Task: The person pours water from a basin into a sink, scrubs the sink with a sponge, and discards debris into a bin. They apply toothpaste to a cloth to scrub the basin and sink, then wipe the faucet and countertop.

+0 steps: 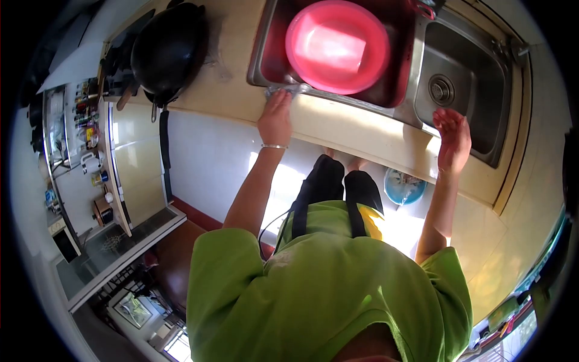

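Note:
My left hand (275, 118), with a thin bracelet at its wrist, is at the front rim of the left sink basin (258, 66). Its fingers are pressed together on a crumpled piece of clear plastic (295, 88); how firmly they grip it is hard to see. Inside that basin sits a round pink tub (338, 81), brightly lit, with a pale sunlit patch inside. My right hand (453, 137) hovers by the front edge of the smaller right sink basin (476, 99). Its fingers are loosely curved and slightly apart, and nothing shows in them.
A black wok (169, 51) stands at the left end of the counter (235, 90). Under the counter's front edge is a blue bucket (405, 188) with things in it, beside my feet. Shelves with jars (86, 120) line the left side.

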`<state>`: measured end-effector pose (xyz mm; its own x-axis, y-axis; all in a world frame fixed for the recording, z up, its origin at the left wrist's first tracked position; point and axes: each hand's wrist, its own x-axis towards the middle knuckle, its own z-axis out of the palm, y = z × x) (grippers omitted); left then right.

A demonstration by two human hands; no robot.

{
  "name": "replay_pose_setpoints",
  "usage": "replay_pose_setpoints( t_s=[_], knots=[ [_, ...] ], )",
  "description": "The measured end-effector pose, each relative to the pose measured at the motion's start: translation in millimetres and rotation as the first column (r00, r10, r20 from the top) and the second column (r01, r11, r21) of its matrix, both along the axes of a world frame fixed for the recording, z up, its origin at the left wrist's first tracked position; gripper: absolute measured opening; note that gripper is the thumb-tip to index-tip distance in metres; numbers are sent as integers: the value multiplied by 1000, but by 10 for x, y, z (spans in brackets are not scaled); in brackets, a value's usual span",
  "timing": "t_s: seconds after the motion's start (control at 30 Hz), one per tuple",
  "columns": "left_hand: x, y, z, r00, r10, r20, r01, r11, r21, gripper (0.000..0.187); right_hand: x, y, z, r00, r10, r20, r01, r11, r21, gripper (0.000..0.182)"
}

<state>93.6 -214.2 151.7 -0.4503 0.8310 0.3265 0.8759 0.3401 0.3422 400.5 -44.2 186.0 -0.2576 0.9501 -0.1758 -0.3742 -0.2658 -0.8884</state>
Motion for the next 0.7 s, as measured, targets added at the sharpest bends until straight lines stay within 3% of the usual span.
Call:
replay_pose_setpoints(
  t_s=[0.23, 0.43, 0.5, 0.57, 0.6, 0.63, 0.7],
  knots=[
    [809, 344, -7, 924, -380, 41, 379, 925, 37, 24, 82, -126, -85, 996, -36, -82, 36, 999, -2, 33],
    [1454, 863, -46, 814, -576, 78, 560, 813, 159, 25, 167, -226, -211, 991, -87, -100, 77, 992, -102, 26],
    [1568, 1086, 14, 775, -602, 193, 582, 798, 156, 24, 158, -217, -270, 994, -92, -62, 84, 989, -118, 26],
    [1610, 1306, -95, 769, -582, 264, 599, 801, 20, 20, 175, -110, -446, 998, -66, -15, 63, 987, -150, 25],
    [1637, 1391, 3, 758, -520, 394, 557, 830, 23, 18, 160, -57, -343, 998, -62, 10, 63, 985, -163, 25],
    [1614, 1492, 49, 762, -530, 371, 554, 831, 48, 18, 135, -25, -258, 997, -60, 39, 66, 980, -189, 24],
    [1578, 1634, 113, 693, -464, 552, 458, 874, 159, 19, 153, 11, -106, 992, -93, 87, 110, 971, -211, 24]
  ],
)
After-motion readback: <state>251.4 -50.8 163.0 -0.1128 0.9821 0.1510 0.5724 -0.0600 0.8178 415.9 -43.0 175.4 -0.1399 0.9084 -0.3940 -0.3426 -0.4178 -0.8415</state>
